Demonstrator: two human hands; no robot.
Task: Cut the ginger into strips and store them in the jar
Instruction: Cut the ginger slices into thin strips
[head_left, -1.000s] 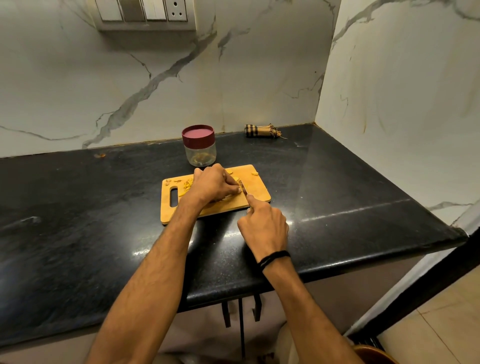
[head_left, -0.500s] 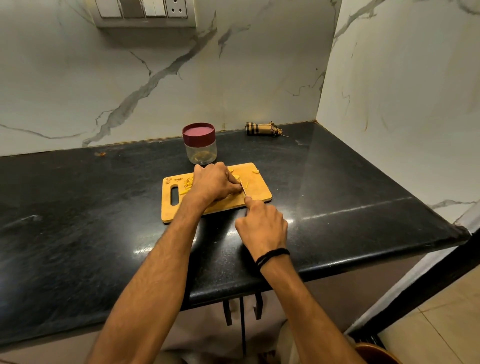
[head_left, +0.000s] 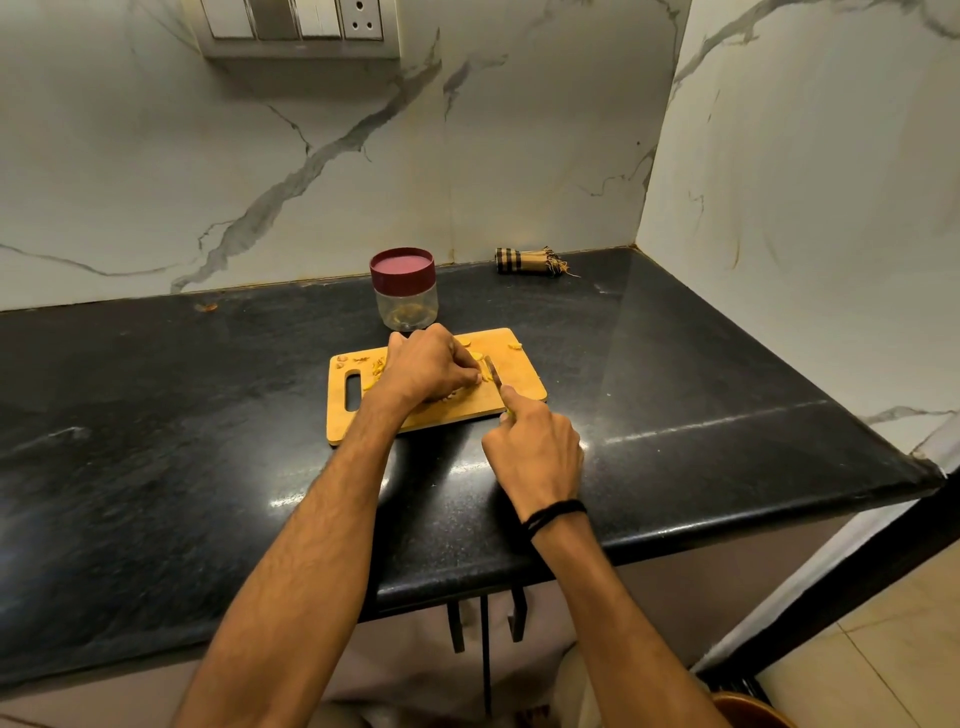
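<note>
A small wooden cutting board (head_left: 519, 382) lies on the black counter. My left hand (head_left: 428, 366) sits on it with curled fingers holding down a piece of ginger, which the hand mostly hides. Yellow ginger bits (head_left: 378, 368) lie scattered on the board. My right hand (head_left: 535, 447) grips a knife (head_left: 493, 375), index finger laid along its back, with the blade tip right beside my left fingertips. Behind the board stands a clear jar (head_left: 406, 301) with a maroon lid on it and some ginger inside.
A rolled checked cloth (head_left: 527, 261) lies at the back by the marble wall. The black counter (head_left: 156, 415) runs wide to the left and ends at its front edge near me. A switch panel (head_left: 296, 26) hangs on the wall above.
My right hand and the knife have shifted slightly back and forth along the ginger. My left hand stays on the board in the same place.
</note>
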